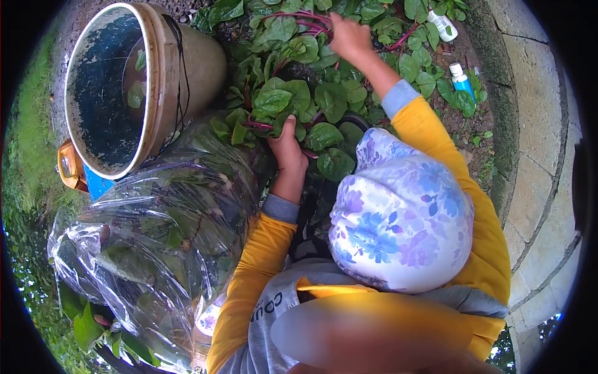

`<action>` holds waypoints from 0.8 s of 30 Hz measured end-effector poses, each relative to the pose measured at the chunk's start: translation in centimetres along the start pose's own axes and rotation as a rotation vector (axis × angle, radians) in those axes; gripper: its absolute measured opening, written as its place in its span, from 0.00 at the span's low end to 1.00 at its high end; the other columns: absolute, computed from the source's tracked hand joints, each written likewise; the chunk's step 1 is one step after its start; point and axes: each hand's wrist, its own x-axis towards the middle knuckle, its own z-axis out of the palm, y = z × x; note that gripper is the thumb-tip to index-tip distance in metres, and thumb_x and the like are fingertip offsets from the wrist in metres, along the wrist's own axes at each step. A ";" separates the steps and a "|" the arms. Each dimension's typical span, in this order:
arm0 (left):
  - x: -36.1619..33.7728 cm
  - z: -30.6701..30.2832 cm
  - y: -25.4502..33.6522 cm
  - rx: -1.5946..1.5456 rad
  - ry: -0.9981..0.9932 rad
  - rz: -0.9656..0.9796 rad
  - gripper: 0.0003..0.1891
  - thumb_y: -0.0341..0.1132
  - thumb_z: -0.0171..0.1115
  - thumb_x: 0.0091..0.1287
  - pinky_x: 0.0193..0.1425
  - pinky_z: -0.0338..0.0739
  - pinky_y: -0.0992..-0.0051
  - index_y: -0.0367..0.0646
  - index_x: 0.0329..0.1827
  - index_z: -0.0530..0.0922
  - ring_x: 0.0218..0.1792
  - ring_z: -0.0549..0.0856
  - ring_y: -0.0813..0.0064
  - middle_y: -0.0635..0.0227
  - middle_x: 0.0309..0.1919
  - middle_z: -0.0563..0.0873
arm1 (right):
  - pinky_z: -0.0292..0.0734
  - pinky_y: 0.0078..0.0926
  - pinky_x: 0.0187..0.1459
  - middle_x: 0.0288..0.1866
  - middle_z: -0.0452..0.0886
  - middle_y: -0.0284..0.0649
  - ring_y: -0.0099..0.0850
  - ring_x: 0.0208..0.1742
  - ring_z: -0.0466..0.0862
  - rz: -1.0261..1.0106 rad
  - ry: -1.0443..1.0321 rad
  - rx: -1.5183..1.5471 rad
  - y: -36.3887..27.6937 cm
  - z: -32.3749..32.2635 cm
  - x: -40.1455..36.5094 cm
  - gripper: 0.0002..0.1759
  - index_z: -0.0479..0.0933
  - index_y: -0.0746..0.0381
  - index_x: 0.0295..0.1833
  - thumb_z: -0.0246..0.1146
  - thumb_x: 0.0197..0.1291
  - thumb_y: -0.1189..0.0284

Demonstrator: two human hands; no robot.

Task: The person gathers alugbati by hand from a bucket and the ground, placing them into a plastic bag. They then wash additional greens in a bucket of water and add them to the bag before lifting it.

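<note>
Fingers closed round reddish-purple stems, my left hand (289, 149) is at the near edge of a leafy patch, with its thumb up. Broad green leaves (274, 100) spread just above it, hiding some fingers. My right hand (352, 40) reaches farther forward, shut on several purple stems (314, 23) near the top of the view; its fingertips are partly hidden. Both arms have yellow sleeves with grey cuffs. Between them, a knee in floral cloth (398, 218) covers part of the plants.
A large bucket (193, 62) with leaves inside tilts at upper left, beside an orange-handled object (73, 165). Clear plastic (156, 230) covers leaves at left. A white bottle (442, 26) and blue bottle (462, 81) lie on soil at upper right, near a curved stone edge (532, 118).
</note>
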 end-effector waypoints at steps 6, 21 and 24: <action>0.5 0.8 -0.2 -0.091 -0.014 -0.017 0.22 0.25 0.58 0.63 0.58 0.74 0.67 0.39 0.61 0.70 0.52 0.79 0.68 0.64 0.56 0.77 | 0.74 0.47 0.49 0.43 0.79 0.48 0.49 0.47 0.79 -0.170 0.164 0.116 3.1 1.7 0.3 0.26 0.74 0.58 0.52 0.67 0.42 0.74; 1.6 2.5 -0.4 -0.105 -0.001 -0.059 0.23 0.34 0.64 0.63 0.58 0.74 0.68 0.39 0.60 0.70 0.53 0.78 0.69 0.64 0.55 0.77 | 0.63 0.40 0.45 0.40 0.75 0.40 0.39 0.48 0.75 -0.518 0.251 0.299 -3.7 -1.0 -8.8 0.30 0.70 0.57 0.53 0.65 0.38 0.77; 2.1 1.7 -2.2 -0.086 -0.125 -0.109 0.23 0.44 0.61 0.66 0.61 0.72 0.65 0.43 0.60 0.71 0.56 0.77 0.68 0.64 0.56 0.77 | 0.62 0.46 0.64 0.62 0.67 0.52 0.50 0.62 0.69 -0.676 -0.014 0.406 -4.3 3.2 -14.4 0.32 0.68 0.64 0.61 0.61 0.44 0.76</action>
